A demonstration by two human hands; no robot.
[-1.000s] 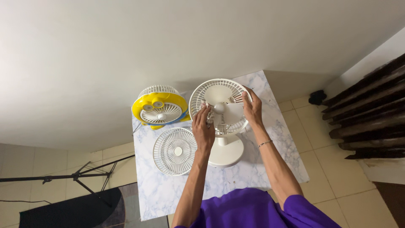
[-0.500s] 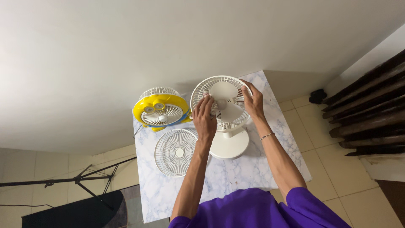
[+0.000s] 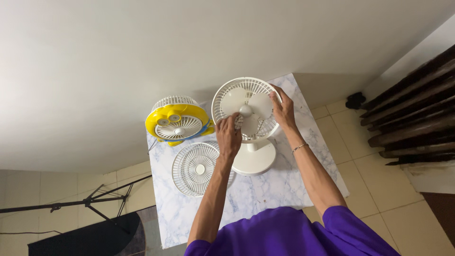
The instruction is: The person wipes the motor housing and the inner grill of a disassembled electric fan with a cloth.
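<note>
A white desk fan (image 3: 250, 97) stands on a round base (image 3: 257, 160) at the back of a marble-patterned table (image 3: 284, 185). Its front is uncovered, so the three white blades and the hub show inside the rear cage. My left hand (image 3: 229, 138) reaches up to the lower left of the fan head, with its fingertips pinching a blade. My right hand (image 3: 283, 110) grips the cage rim on the right side. A loose round white grille (image 3: 196, 168) lies flat on the table, left of the base.
A yellow and white fan (image 3: 177, 121) stands at the table's back left corner. A black tripod stand (image 3: 85, 204) and dark fabric lie on the tiled floor at left. Dark wooden slats (image 3: 412, 114) run along the right, with a small black object (image 3: 355, 100) near the wall.
The fan head now faces up more and its blades show plainly. My left hand has shifted to the lower left of the blades. My right hand stays on the rim.
</note>
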